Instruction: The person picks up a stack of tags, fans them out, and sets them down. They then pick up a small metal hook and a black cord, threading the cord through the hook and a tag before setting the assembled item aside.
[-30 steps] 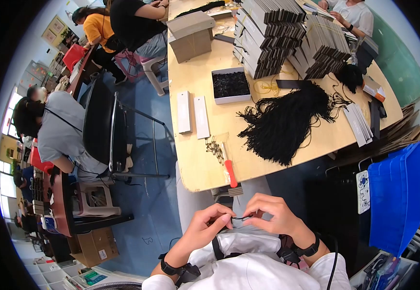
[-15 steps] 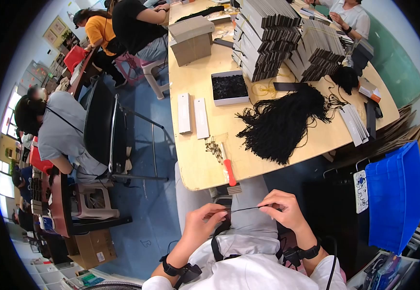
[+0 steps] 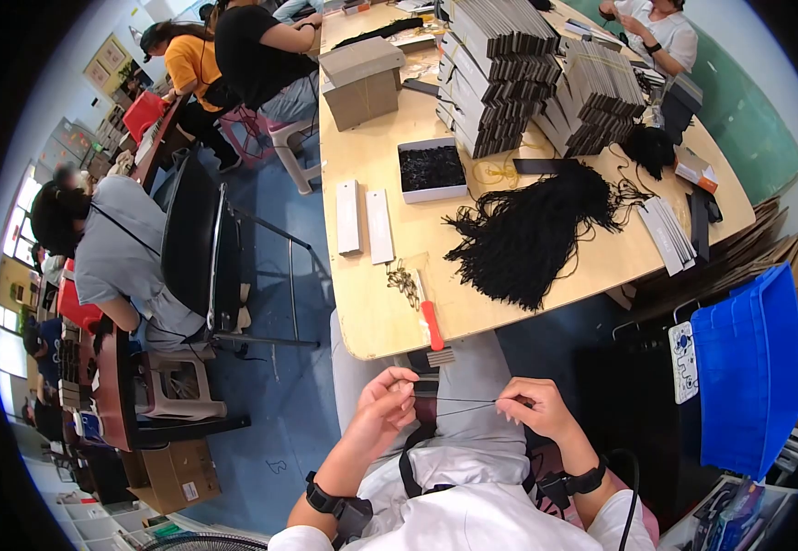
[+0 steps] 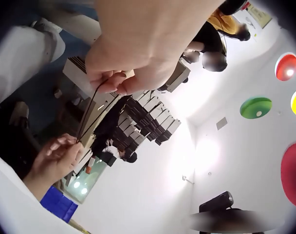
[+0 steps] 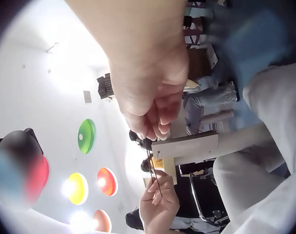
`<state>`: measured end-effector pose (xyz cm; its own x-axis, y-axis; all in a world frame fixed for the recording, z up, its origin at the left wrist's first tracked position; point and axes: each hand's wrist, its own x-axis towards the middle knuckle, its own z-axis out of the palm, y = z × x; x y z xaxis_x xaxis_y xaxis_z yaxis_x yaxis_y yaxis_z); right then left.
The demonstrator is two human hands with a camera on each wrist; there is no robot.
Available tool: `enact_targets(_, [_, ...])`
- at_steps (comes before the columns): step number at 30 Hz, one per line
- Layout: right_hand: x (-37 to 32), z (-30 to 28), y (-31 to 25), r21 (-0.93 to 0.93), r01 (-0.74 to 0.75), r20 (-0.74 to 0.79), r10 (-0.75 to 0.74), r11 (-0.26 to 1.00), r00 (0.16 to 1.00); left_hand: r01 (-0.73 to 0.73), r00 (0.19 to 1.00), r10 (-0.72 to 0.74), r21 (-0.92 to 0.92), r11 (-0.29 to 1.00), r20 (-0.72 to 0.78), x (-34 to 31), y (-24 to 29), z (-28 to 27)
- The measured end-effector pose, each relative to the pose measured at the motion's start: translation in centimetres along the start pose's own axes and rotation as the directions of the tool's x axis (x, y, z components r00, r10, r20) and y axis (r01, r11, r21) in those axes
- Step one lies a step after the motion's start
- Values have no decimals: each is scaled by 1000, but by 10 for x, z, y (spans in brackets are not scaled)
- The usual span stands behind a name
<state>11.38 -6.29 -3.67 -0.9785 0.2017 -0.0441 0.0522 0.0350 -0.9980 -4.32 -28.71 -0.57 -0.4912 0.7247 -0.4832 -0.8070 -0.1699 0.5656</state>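
A thin black cord (image 3: pixel 454 400) is stretched as a narrow loop between both hands above the lap. The left hand (image 3: pixel 382 415) has its fingers bent round one end, and the loop looks spread there. At the other end the right hand (image 3: pixel 538 407) pinches the cord between thumb and fingertips. In the left wrist view two strands of the cord (image 4: pixel 89 114) run from the left hand (image 4: pixel 133 63) down to the right hand (image 4: pixel 58 158). The right wrist view shows the strands (image 5: pixel 150 168) below the right fingertips.
On the table (image 3: pixel 362 312) lie a black cord bundle (image 3: pixel 532 234), a box of black pieces (image 3: pixel 432 169), a red-handled tool (image 3: pixel 431 323), pale tags (image 3: pixel 379 227) and stacked tags (image 3: pixel 486 83). A blue bin (image 3: pixel 749 372) stands at the right; other people sit around.
The hands have moved apart from close together. The cord, first short between them, now shows as two separated strands, and the left hand has risen and turned.
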Motion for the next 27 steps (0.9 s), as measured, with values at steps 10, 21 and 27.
enact_targets(10, [0, -4, 11, 124, -9, -30, 13, 992, 999, -234, 968, 249, 263, 936, -25, 9, -5, 7])
enact_targets(21, [33, -7, 71, -125, -163, -197, 137, 979, 971, -412, 505, 769, 892, -185, 393, 26, -30, 18])
enact_targets(27, [26, 1, 100, -9, -257, -140, 253, 966, 957, -396, 379, 760, 835, -383, 528, 27, -24, 22])
